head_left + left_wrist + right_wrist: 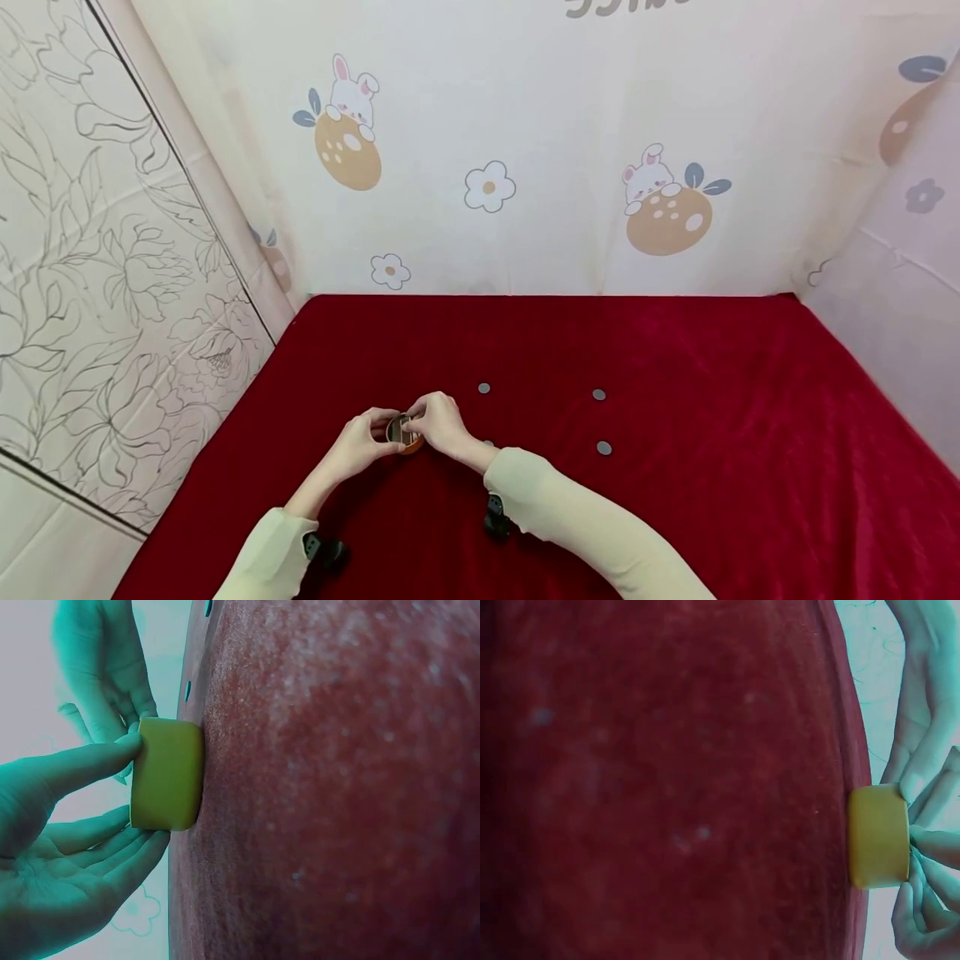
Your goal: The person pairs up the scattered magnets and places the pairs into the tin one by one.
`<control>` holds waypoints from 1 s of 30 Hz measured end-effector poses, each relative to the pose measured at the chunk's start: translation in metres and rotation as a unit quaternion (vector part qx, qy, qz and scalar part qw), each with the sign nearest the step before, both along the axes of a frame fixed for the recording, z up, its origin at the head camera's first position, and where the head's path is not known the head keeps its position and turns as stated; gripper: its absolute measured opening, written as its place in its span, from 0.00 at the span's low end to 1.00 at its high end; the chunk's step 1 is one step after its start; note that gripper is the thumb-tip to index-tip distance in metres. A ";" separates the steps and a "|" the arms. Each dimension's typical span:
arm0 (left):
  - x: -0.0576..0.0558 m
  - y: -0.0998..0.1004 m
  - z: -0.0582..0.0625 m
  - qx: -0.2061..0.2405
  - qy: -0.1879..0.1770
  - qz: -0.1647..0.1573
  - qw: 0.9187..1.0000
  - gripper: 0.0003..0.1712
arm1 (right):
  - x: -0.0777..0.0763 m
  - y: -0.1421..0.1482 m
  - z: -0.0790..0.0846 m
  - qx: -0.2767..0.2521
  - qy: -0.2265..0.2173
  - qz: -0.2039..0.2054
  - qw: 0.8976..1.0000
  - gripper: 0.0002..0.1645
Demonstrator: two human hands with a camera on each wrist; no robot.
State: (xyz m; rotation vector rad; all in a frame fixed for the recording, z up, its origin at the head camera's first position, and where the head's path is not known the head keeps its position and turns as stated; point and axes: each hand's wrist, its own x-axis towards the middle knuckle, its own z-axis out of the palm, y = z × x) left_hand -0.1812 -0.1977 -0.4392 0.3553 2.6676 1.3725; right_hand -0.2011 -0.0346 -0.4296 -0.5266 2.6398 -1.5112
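A small round orange tub (169, 776) stands on the desk (750, 467), on red cloth (697, 358). The left hand (357, 442) pinches its wall between thumb and fingers, seemingly to steady it. The right hand (446, 423) reaches its open top; I cannot tell its grip. Four gray discs (598, 395) lie spaced to the tub's right, one partly hidden. Cloth stretches broadly beyond the tub to the far edge.

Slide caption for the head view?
Left hand grips a small round container on red cloth, right hand at its top; gray discs lie to the right.
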 end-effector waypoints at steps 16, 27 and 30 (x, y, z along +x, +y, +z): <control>0.000 0.000 0.004 -0.005 0.000 -0.016 1.000 0.26 | -0.004 0.019 0.009 0.022 -0.024 0.049 0.998 0.07; 0.002 0.014 0.015 -0.107 0.060 -0.029 0.992 0.23 | 0.001 0.059 0.030 0.060 -0.050 0.164 0.983 0.10; 0.002 0.021 0.018 -0.112 0.073 -0.037 0.990 0.22 | 0.004 0.070 0.032 0.067 -0.050 0.174 0.981 0.12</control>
